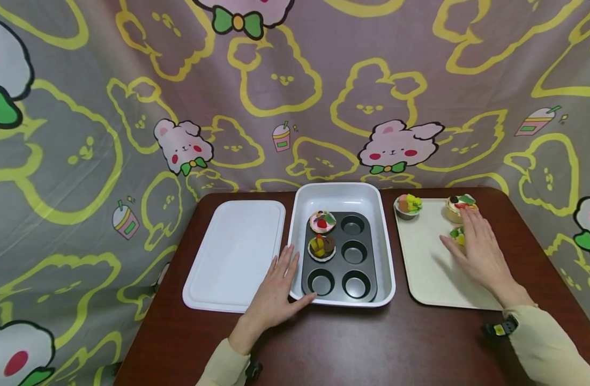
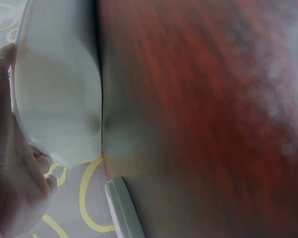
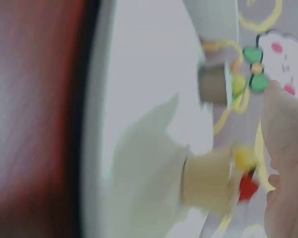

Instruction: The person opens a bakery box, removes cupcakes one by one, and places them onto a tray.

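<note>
My left hand (image 1: 274, 296) rests at the near left corner of a white rectangular pan (image 1: 388, 268), fingers extended along its side and thumb over the rim. Inside the pan lies a dark muffin tin (image 1: 338, 271); two toy cupcakes sit in its left column, one with a pink top (image 1: 322, 221), one topped yellow and brown (image 1: 321, 247). My right hand (image 1: 480, 254) hovers above a cream tray (image 1: 434, 284) with straight fingers. Beneath them, a green-and-yellow-topped cupcake (image 1: 457, 234) is partly hidden. Fingertips overlap a beige-cupped cupcake (image 1: 454, 212). The right wrist view shows a gap between hand (image 3: 288, 163) and cupcakes.
A third cupcake (image 1: 408, 207), in a grey cup, stands at the tray's far left corner. Left of the pan lies a flat white lid (image 1: 237, 252). Everything rests on a dark brown table (image 1: 352, 343), with a patterned curtain (image 1: 295, 96) behind.
</note>
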### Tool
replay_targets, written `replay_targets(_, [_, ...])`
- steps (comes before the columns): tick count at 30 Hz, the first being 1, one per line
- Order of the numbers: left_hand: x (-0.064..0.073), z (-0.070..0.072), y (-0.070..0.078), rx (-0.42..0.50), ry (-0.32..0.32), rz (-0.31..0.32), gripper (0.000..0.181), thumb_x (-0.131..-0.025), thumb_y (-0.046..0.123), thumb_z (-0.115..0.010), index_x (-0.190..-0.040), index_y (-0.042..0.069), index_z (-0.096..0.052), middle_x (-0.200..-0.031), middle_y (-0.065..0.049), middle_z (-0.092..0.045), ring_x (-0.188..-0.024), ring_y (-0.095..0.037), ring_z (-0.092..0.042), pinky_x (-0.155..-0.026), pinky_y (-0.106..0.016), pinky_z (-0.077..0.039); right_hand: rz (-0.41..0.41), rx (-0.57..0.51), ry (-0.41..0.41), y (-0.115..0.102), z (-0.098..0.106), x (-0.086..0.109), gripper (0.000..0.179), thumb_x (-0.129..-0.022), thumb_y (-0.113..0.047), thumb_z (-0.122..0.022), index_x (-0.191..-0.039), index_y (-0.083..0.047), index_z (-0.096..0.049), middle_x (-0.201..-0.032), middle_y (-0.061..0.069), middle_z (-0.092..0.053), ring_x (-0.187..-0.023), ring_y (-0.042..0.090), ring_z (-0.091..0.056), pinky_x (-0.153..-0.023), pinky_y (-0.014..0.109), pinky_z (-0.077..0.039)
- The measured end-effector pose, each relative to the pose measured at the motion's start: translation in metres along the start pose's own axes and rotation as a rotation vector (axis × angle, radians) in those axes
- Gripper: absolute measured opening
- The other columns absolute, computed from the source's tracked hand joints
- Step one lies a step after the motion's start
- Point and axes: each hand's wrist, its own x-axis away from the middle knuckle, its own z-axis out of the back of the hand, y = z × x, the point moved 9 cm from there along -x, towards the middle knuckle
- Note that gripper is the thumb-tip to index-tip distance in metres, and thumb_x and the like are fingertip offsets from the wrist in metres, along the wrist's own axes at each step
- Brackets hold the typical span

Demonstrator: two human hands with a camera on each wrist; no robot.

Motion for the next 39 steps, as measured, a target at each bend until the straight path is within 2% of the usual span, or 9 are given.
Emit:
replay_targets(4, [0.0, 0.0, 0.0, 0.001, 0.004, 0.0, 0.109, -0.098, 0.076, -0.06, -0.176, 0.009, -0.023, -0.188, -0.009, -0.009, -0.175, -0.025, -0.011, -0.143, -0.052, -0.016, 0.114, -0.014, 0.047, -0.037, -0.003, -0.015, 0.082, -0.11, -0.038, -0.066, -0.166, 0.012, -0.032, -0.167, 0.042, -0.037, -0.159, 0.06, -0.03, -0.137, 0.067, -0.019])
replay_targets(7, [0.0, 0.0, 0.0, -0.002, 0.012, -0.006, 0.109, -0.098, 0.075, -0.06, -0.175, 0.007, -0.025, -0.188, -0.01, -0.01, -0.175, -0.026, -0.013, -0.142, -0.053, -0.018, 0.168, -0.017, 0.034, -0.063, -0.009, -0.025, 0.08, -0.107, -0.034, -0.07, -0.164, 0.011, -0.037, -0.164, 0.04, -0.042, -0.155, 0.06, -0.036, -0.131, 0.071, -0.027])
replay_targets(10, [0.0, 0.001, 0.001, -0.01, 0.018, -0.013, 0.109, -0.098, 0.075, -0.061, -0.175, 0.007, -0.025, -0.187, -0.011, -0.011, -0.175, -0.027, -0.014, -0.141, -0.055, -0.02, 0.185, -0.019, -0.023, -0.085, -0.02, -0.036, 0.081, -0.105, -0.032, -0.073, -0.166, 0.008, -0.036, -0.166, 0.037, -0.042, -0.156, 0.058, -0.037, -0.129, 0.073, -0.031])
replay_targets(17, [0.001, 0.003, 0.002, -0.025, 0.023, -0.019, 0.111, -0.098, 0.077, -0.059, -0.175, 0.006, -0.024, -0.187, -0.013, -0.012, -0.174, -0.028, -0.015, -0.141, -0.055, -0.022, 0.198, -0.044, -0.179, -0.129, -0.049, -0.058, 0.082, -0.106, -0.031, -0.073, -0.168, 0.006, -0.034, -0.172, 0.033, -0.037, -0.159, 0.055, -0.037, -0.13, 0.073, -0.031])
replay_targets(26, [0.001, 0.005, 0.004, -0.026, 0.038, -0.032, 0.109, -0.098, 0.075, -0.06, -0.173, 0.003, -0.029, -0.186, -0.015, -0.016, -0.174, -0.031, -0.019, -0.14, -0.055, -0.026, 0.174, -0.086, -0.323, -0.162, -0.081, -0.08, 0.081, -0.11, -0.044, -0.065, -0.171, -0.001, -0.033, -0.173, 0.029, -0.04, -0.159, 0.05, -0.042, -0.131, 0.068, -0.035])
replay_targets(33, [0.001, 0.002, 0.001, -0.051, 0.011, -0.012, 0.111, -0.099, 0.076, -0.059, -0.175, 0.004, -0.023, -0.187, -0.014, -0.013, -0.174, -0.029, -0.016, -0.141, -0.051, -0.023, 0.163, -0.098, -0.42, -0.18, -0.103, -0.092, 0.083, -0.108, -0.044, -0.07, -0.171, -0.005, -0.034, -0.172, 0.029, -0.042, -0.157, 0.049, -0.047, -0.126, 0.068, -0.043])
replay_targets(39, [0.0, 0.0, 0.0, -0.071, 0.0, -0.015, 0.112, -0.099, 0.076, -0.058, -0.176, 0.005, -0.019, -0.187, -0.013, -0.011, -0.175, -0.028, -0.014, -0.141, -0.05, -0.021, 0.177, -0.109, -0.478, -0.195, -0.119, -0.099, 0.084, -0.106, -0.046, -0.072, -0.169, -0.003, -0.038, -0.171, 0.029, -0.044, -0.158, 0.047, -0.046, -0.129, 0.066, -0.041])
